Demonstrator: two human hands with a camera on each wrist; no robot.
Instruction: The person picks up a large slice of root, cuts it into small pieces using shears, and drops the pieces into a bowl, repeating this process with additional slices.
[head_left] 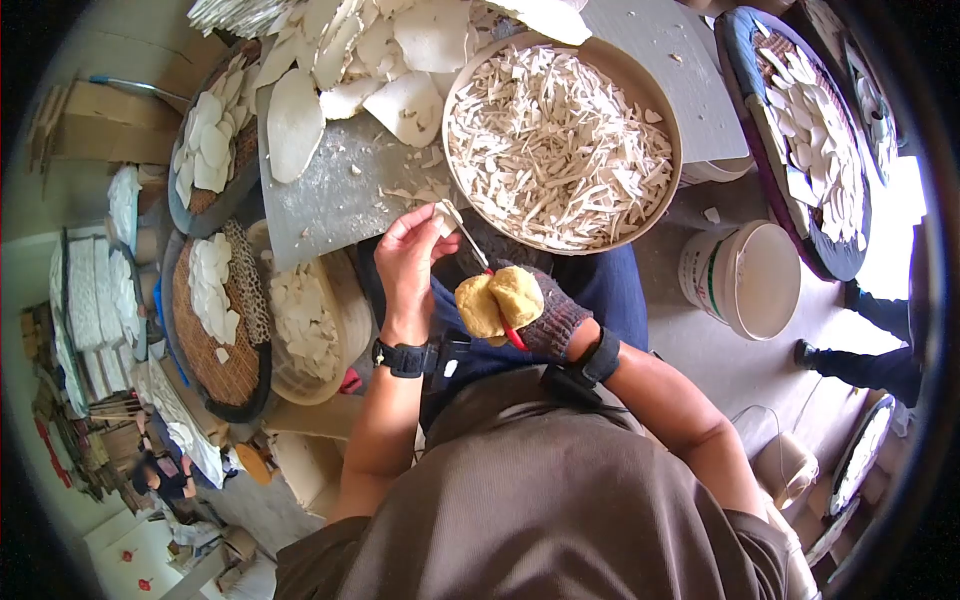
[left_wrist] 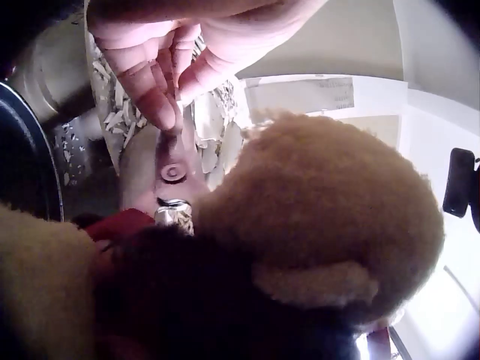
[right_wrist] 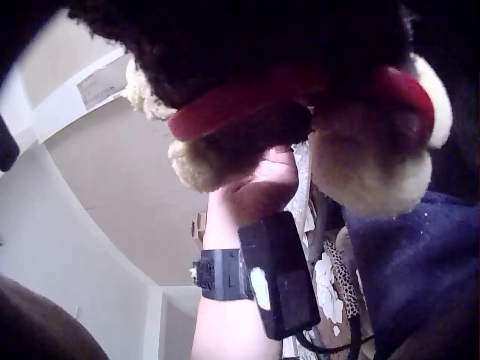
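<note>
My left hand (head_left: 405, 255), bare, pinches a small white flake (head_left: 445, 217) between thumb and fingertips. The blades of a pair of scissors (head_left: 475, 245) reach right up to this flake. My right hand (head_left: 555, 318), in a dark knitted glove, grips the scissors by their red handles, which are wrapped with yellow spongy padding (head_left: 483, 303). In the left wrist view the round pivot (left_wrist: 173, 173) shows just below the left fingertips (left_wrist: 159, 112). Red handle parts (right_wrist: 240, 105) run under the glove in the right wrist view, where the blades are hidden.
A large round pan (head_left: 677, 130) full of white slivers stands ahead. Beside it, thin white sheets (head_left: 405, 105) lie on a grey metal table (head_left: 330, 215). A tub of white pieces (head_left: 350, 300) and woven trays (head_left: 205, 345) are at left; a white bucket (head_left: 765, 285) stands right.
</note>
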